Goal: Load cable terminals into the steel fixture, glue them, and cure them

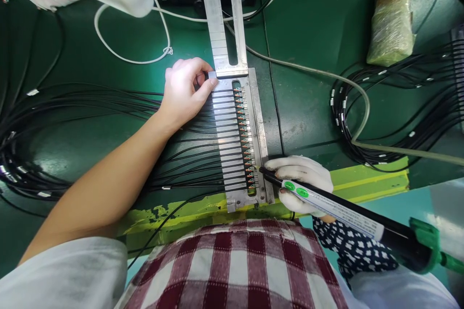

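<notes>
Evidently, the flat metal jig (229, 141), a dull silver plate cut into comb-like slots, lies on the smooth green counter (300, 106) between the two hands, near the scuffed yellow edging (368, 182). Thin black cables (192, 157) with a rubbery look run into its slots from the left, each ending among small coppery, silvery connectors (248, 147) lined up over a long rounded opening.

The left hand (185, 89), bare, curls at the jig's upper left corner, thumb tip on the metal; whether its fingers pinch the plate or only rest there, I cannot tell. The right hand (304, 184), in a white knit-looking glove, has its fingers wrapped round a slim black syringe (339, 215) with a glossy barrel, a white label and a green cap. Its narrow tip points at the jig's right rail; contact is unclear.

Above, a slotted metal bracket (213, 26) meets the jig's top end. A blocky brown bundle (393, 21) in crinkled film sits at upper right.
</notes>
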`<state>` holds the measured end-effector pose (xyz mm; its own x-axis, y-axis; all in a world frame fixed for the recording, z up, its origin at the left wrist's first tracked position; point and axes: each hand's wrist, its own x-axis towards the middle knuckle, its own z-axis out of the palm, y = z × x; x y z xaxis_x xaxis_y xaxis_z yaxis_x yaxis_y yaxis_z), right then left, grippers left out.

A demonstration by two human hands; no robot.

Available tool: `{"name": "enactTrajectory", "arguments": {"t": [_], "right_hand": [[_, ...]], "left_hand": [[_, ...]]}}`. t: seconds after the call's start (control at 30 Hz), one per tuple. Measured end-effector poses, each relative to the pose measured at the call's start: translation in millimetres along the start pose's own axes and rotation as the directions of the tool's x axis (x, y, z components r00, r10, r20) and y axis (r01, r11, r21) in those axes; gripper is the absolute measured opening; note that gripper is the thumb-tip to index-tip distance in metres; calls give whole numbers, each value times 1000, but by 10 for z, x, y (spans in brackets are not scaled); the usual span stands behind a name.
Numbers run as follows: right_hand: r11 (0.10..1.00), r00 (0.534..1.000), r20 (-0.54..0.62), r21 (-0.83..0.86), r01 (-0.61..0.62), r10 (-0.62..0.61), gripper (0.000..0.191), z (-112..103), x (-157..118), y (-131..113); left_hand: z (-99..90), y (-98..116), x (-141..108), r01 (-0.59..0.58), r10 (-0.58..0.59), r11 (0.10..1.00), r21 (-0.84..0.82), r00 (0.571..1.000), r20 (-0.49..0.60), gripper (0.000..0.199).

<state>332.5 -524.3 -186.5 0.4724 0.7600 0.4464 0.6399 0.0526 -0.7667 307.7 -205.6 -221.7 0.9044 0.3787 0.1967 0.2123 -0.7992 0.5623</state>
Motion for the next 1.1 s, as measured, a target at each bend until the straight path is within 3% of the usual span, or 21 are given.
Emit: {"name": "enactTrajectory", "arguments": {"t": [0.77,1.0,1.1], "right_hand": [[999,1000,8,-22,-23,23,14,4,-1,14],[995,995,-26,-37,94,-95,15,-27,-60,-12],[996,996,-4,-31,84,-84,15,-19,-121,-32]], "left_hand": [[9,-40,4,14,-13,1000,-26,1000,25,25],[15,-48,8,23,-23,999,-23,999,33,24],[7,-32,9,31,-31,999,-12,999,35,21]]}}
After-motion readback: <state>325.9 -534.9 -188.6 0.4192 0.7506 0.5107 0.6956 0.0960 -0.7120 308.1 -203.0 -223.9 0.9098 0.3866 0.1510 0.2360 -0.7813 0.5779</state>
